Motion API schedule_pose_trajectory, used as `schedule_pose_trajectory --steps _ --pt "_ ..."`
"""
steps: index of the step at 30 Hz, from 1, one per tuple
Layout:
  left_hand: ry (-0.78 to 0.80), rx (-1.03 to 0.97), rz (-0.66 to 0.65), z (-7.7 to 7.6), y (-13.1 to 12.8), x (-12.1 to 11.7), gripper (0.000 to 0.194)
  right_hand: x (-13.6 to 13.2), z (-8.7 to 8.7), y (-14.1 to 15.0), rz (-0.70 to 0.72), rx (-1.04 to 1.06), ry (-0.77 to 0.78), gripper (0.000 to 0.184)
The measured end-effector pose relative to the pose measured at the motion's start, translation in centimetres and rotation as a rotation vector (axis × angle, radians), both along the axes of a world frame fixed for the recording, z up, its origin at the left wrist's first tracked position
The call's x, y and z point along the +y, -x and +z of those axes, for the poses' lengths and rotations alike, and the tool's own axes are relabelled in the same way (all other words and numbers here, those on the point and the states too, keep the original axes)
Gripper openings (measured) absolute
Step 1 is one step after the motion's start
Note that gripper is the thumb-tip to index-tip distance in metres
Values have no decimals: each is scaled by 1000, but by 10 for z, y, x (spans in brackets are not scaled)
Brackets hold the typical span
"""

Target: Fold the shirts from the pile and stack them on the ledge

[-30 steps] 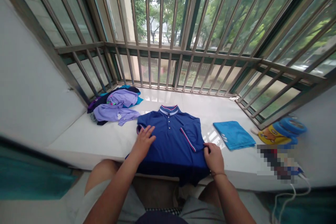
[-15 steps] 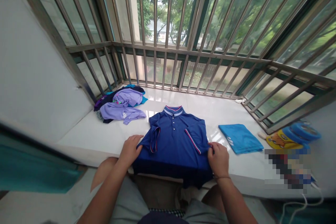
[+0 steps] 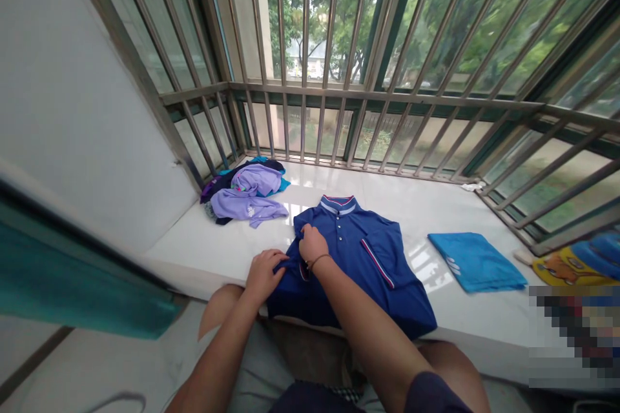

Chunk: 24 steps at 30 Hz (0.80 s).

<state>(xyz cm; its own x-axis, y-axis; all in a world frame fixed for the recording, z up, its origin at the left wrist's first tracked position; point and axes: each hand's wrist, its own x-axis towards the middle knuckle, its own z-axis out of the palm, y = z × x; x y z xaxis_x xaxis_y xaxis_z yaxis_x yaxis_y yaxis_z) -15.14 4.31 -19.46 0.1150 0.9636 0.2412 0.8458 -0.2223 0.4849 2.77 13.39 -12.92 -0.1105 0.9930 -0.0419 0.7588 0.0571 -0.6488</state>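
Right hand (image 3: 314,246) pinching the folded sleeve edge (image 3: 303,270) of a navy-blue knit polo shirt (image 3: 353,284), lying flat on a white marble sill (image 3: 411,206); left hand (image 3: 264,276) curled on the shirt's near side, grip unclear. Cloth probably light and limp, likely easiest held at that edge. Farther off, crumpled lilac garments (image 3: 249,197), folded turquoise cloth (image 3: 477,262), steel window bars (image 3: 305,45).

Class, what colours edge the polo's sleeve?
The sleeve trim shows red and white stripes, best in the head view.
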Motion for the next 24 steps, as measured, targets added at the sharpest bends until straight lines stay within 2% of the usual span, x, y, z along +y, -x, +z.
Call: schedule_pose_trajectory --steps 3,6,9,11,15,20,22,24 --pt "-12 -13 5 0 -1 -1 35 1 1 -33 30 93 -52 27" --pt "-34 -8 -8 -2 -2 -2 37 -17 -14 -82 -57 137 -159 31" --pt "-53 -2 -19 -5 -2 -2 39 -37 -37 -123 -125 -12 -153 28" --pt "-58 2 -19 -6 -3 -2 41 -41 -46 -137 -131 -115 -98 26" --pt "-66 31 -61 -3 -8 -3 45 -17 -41 -130 -92 -170 -111 31" --pt "-97 166 -230 4 -26 -2 41 41 -28 -83 -12 -167 -57 44" --pt "-94 217 -263 5 -31 0 40 62 -27 -67 6 -147 -2 39" --pt "-80 226 -265 3 -32 3 37 81 -26 -56 22 -108 50 27"
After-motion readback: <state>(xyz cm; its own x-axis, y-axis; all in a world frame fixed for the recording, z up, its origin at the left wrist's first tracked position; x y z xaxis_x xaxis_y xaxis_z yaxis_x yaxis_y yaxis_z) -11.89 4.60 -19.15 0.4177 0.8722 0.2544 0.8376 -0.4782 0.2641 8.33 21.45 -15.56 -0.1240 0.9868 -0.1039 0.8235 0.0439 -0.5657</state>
